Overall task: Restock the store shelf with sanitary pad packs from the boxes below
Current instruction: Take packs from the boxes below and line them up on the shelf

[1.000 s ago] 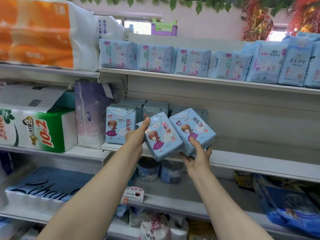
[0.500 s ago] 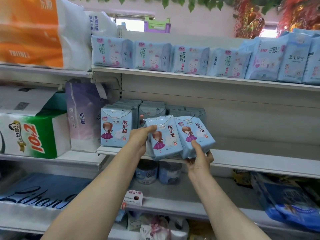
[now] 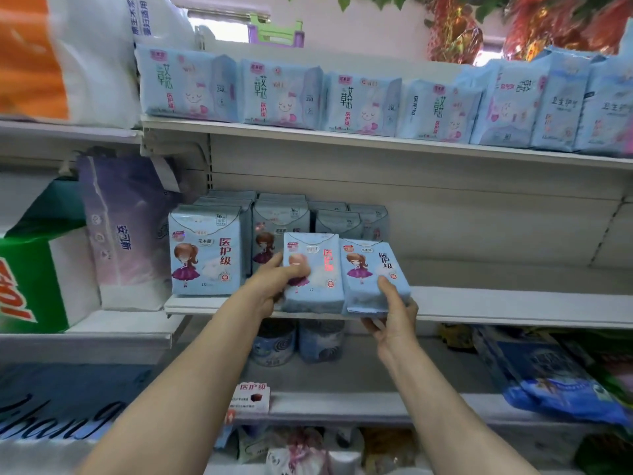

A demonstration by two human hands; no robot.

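pad packs [image 3: 313,272] | two, pale blue (cartoon girl print) | upright, side by side | shelf edge [image 3: 513,308]

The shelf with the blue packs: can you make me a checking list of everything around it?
Surface: white metal middle shelf, bare to the right of the packs.
Job's things: two pale blue girl-printed pad packs side by side at its front edge; matching packs stand behind and left.
Clutter: purple tissue bag, green tissue pack.
Grippers: left hand holds the left pack; right hand holds the right pack from below.
Cables: nothing seen.
Surroundings: upper shelf of rabbit-printed blue packs; green leaves overhead.
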